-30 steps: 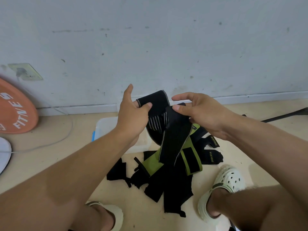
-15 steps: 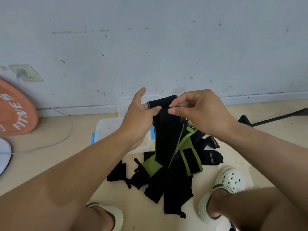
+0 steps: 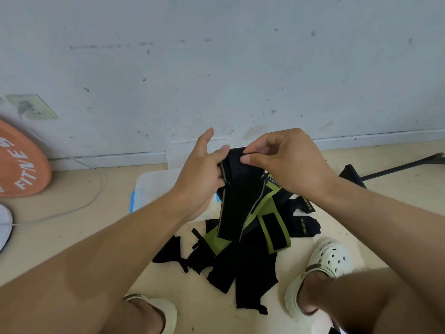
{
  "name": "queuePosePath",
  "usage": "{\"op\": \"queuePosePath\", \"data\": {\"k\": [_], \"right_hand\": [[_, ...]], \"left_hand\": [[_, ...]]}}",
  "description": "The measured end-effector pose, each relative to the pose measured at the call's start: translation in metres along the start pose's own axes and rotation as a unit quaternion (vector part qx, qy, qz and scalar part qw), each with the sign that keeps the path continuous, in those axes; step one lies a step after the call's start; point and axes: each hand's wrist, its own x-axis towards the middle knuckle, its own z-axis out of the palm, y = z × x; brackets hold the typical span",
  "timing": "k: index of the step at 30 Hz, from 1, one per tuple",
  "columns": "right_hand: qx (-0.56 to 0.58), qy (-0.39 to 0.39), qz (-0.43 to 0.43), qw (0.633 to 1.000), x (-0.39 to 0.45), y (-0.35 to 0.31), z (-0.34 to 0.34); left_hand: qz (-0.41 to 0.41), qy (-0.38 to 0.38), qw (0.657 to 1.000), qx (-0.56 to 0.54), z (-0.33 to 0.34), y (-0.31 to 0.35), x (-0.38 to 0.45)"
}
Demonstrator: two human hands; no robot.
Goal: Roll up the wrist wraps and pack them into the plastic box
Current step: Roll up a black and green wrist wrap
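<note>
Both hands holding one black wrist wrap (image 3: 237, 203) up at centre: left hand (image 3: 201, 179) gripping its top edge with curled fingers, index pointing to 12; right hand (image 3: 286, 162) pinching the top at 3. Strap hanging toward 6 over the wrap pile (image 3: 240, 268). Plastic box (image 3: 154, 189) sitting at 9 of the wrap.

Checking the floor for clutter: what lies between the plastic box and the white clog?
Head view: the pile of wrist wraps, black and green, between the box and the clog.

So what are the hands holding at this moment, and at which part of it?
Both hold one black wrist wrap at its top end: the left hand grips the left edge, the right hand pinches the top edge. The rest hangs down.
</note>
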Motion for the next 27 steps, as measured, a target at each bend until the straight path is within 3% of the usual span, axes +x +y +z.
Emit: {"op": "queuePosePath", "data": {"k": [5, 9, 14, 18, 27], "right_hand": [[-0.039, 0.009, -0.004, 0.999, 0.001, 0.003, 0.000], [-0.032, 0.018, 0.021, 0.999, 0.002, 0.002, -0.003], [0.018, -0.142, 0.126, 0.982, -0.001, 0.003, -0.005], [0.040, -0.140, 0.103, 0.984, 0.000, 0.005, 0.001], [-0.062, -0.151, 0.055, 0.985, -0.002, 0.003, 0.011]], "left_hand": [[0.030, -0.015, 0.996, 0.080, 0.000, -0.004, -0.004], [0.042, 0.012, 0.996, 0.082, -0.003, -0.004, -0.004], [0.036, 0.045, 0.996, 0.069, -0.003, -0.003, -0.002], [0.034, 0.076, 0.992, 0.096, -0.003, -0.004, -0.002], [0.033, 0.080, 0.981, 0.175, -0.011, -0.008, 0.001]]}}
